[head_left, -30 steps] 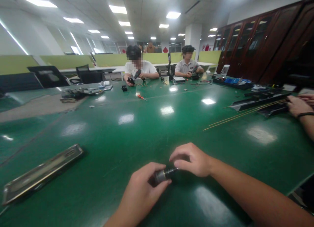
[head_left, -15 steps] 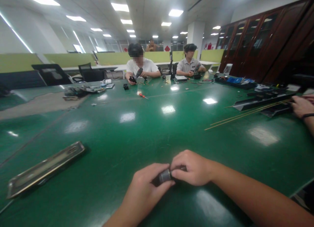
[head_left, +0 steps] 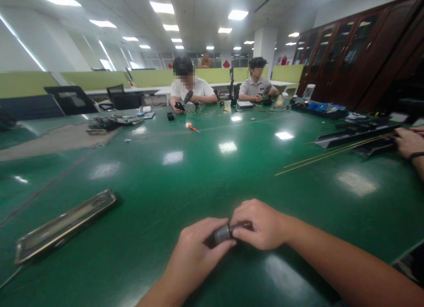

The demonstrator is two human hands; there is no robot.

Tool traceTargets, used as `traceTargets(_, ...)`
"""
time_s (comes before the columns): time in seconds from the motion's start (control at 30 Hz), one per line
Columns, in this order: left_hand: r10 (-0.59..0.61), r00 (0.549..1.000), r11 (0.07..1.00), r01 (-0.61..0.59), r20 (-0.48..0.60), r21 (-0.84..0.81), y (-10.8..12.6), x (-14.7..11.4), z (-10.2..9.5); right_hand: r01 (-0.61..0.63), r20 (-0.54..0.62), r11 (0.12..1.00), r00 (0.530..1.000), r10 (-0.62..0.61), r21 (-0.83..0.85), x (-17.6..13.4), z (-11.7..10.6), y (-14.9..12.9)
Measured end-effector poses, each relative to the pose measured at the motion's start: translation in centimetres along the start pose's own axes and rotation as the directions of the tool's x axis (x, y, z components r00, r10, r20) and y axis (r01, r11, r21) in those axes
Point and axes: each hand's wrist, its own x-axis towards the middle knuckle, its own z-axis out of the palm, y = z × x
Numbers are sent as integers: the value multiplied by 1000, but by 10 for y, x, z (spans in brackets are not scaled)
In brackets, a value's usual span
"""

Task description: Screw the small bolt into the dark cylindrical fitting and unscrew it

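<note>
- The left hand is closed around a small grey metal cylinder, fingers wrapped over its near end and thumb pressed along its side.
- The right hand is curled over the far end of the cylinder, fingertips pinching a dark part that sticks out there; what that part is cannot be told.
- The two hands touch at the cylinder, which sits low over the green tabletop, at the near edge and in the middle of the view.
- A long flat metal plate lies on the tabletop well to the left of the hands.
- Thin brass rods lie across the tabletop to the right, beside dark rails.
- Another person's hand with a dark wristband rests at those rails at the right edge.
- Two people sit at the far end of the tabletop, each holding something small and dark.
- A red-handled screwdriver lies in front of them, well apart from the hands.
</note>
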Motion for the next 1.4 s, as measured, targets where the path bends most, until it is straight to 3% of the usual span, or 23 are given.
traceTargets(1.0, -7, 1000, 999, 8, -27, 40, -4, -2, -1, 20, -32, 999, 999, -21, -34, -2, -1, 5)
traceTargets(1.4, 77, 995, 994, -72, -60, 82, -4, -1, -4, -4, -3, 1000, 1000, 4, -12, -2, -3, 5)
